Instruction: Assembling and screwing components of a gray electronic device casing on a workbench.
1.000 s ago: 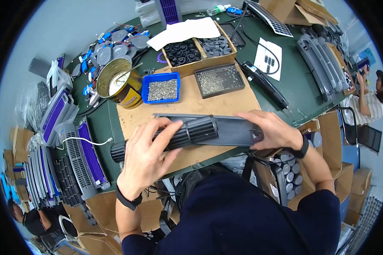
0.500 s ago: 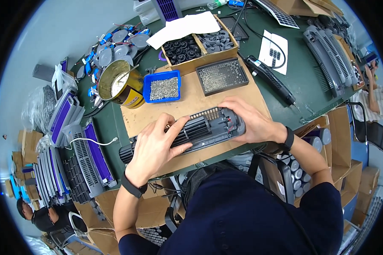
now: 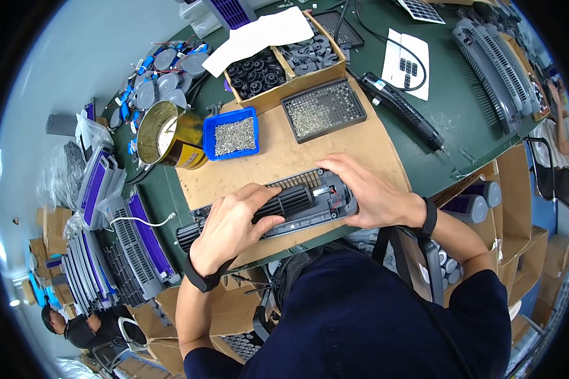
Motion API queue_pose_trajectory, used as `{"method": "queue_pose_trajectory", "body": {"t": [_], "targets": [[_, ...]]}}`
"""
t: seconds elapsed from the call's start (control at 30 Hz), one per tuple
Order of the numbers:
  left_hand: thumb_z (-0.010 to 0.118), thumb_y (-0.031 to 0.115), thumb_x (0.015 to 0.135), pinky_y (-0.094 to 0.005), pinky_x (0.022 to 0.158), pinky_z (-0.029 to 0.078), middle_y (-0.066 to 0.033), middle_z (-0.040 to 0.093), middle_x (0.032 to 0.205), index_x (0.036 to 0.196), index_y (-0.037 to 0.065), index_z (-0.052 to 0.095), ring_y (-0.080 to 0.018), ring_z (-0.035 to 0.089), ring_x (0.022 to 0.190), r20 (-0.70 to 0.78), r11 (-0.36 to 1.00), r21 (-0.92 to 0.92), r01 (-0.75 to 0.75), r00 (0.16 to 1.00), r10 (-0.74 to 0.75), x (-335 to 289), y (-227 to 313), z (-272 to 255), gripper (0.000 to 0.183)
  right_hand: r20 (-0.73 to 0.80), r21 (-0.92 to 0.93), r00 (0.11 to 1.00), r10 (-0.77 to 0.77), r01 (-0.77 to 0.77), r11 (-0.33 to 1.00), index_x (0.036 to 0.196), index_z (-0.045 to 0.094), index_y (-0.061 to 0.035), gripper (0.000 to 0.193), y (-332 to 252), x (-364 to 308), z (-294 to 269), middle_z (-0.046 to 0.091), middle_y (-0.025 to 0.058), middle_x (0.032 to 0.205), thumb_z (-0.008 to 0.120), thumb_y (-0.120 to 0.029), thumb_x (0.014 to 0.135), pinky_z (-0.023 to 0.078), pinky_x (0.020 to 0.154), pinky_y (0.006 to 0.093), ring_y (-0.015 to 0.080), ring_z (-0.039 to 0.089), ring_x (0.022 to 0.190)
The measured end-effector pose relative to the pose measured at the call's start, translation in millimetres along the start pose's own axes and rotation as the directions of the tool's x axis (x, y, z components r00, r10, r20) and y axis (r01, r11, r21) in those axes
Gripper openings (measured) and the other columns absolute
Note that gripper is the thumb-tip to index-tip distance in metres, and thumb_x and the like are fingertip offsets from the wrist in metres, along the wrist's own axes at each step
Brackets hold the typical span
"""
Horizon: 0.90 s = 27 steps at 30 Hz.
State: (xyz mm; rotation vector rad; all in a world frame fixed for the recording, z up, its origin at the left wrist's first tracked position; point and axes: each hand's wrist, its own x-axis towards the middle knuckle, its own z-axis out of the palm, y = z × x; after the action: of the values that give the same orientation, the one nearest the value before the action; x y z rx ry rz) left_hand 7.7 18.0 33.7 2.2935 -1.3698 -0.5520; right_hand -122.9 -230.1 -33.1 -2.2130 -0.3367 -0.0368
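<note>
A long grey plastic housing (image 3: 310, 218) lies on the cardboard sheet near the table's front edge. Along it runs a ribbed black fan roller (image 3: 287, 203); a dark ribbed end (image 3: 186, 236) shows beyond my left wrist. My left hand (image 3: 231, 218) is closed over the roller, thumb on the near side and fingers on the far side. Around the housing's right end, by a small motor part and red wire, my right hand (image 3: 382, 197) is closed, thumb near and fingers far. Its palm hides part of that end.
Beyond the housing stand a blue tray of screws (image 3: 234, 134), a black screw tray (image 3: 325, 110), a yellow-black tin (image 3: 186, 142) and a divided carton of black parts (image 3: 275, 91). An electric screwdriver (image 3: 404, 112) lies to the right. Grey-purple housings (image 3: 142, 234) are stacked left.
The housing sits slightly lower and more level on the cardboard. My left fingers have flattened over the roller, and the head view has shifted a little.
</note>
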Motion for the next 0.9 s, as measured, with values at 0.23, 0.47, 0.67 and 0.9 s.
{"method": "queue_pose_trajectory", "body": {"t": [0.23,0.47,0.67,0.9], "targets": [[0.081,0.020,0.075,-0.0356,0.075,0.056,-0.0177,0.071,0.100,0.114,0.002,0.068,-0.0341,0.070,0.086,-0.037,0.997,-0.031,0.070,0.997,-0.071,-1.9,8.4,7.2,0.045,0.000,0.008,1.000,-0.020,0.020,1.000,0.146,0.030,-0.0062,0.098,3.3,1.1,-0.6,0.040,0.0197,0.138,0.078,-0.003,0.061,0.045,0.102,0.0438,0.0415,0.049,0.123],[0.082,0.016,0.073,-0.0363,0.078,0.056,-0.0164,0.072,0.104,0.111,0.003,0.070,-0.0333,0.070,0.091,-0.033,0.999,0.008,0.041,0.999,-0.041,4.4,11.2,8.7,0.042,0.014,0.038,1.000,-0.025,0.025,0.999,0.145,0.030,-0.0054,0.100,3.1,4.6,0.3,0.039,0.0198,0.137,0.080,-0.002,0.059,0.045,0.102,0.0433,0.0411,0.048,0.123],[0.083,0.015,0.071,-0.0361,0.080,0.056,-0.0181,0.071,0.106,0.108,0.002,0.071,-0.0342,0.070,0.093,-0.016,0.997,0.028,0.075,0.997,-0.074,4.6,14.1,8.0,0.041,0.016,0.046,0.998,-0.055,0.055,0.997,0.144,0.031,-0.0038,0.100,3.5,6.5,0.8,0.039,0.0198,0.136,0.080,-0.001,0.057,0.045,0.103,0.0429,0.0412,0.049,0.122],[0.082,0.011,0.070,-0.0366,0.078,0.056,-0.0170,0.071,0.106,0.109,0.004,0.072,-0.0340,0.069,0.093,-0.120,0.995,-0.091,-0.028,0.993,0.017,1.5,-4.6,23.7,0.040,0.009,0.055,0.998,-0.056,0.056,0.997,0.144,0.031,-0.0037,0.100,5.2,6.3,3.8,0.040,0.0199,0.135,0.080,-0.001,0.057,0.046,0.101,0.0434,0.0413,0.050,0.121]]}}
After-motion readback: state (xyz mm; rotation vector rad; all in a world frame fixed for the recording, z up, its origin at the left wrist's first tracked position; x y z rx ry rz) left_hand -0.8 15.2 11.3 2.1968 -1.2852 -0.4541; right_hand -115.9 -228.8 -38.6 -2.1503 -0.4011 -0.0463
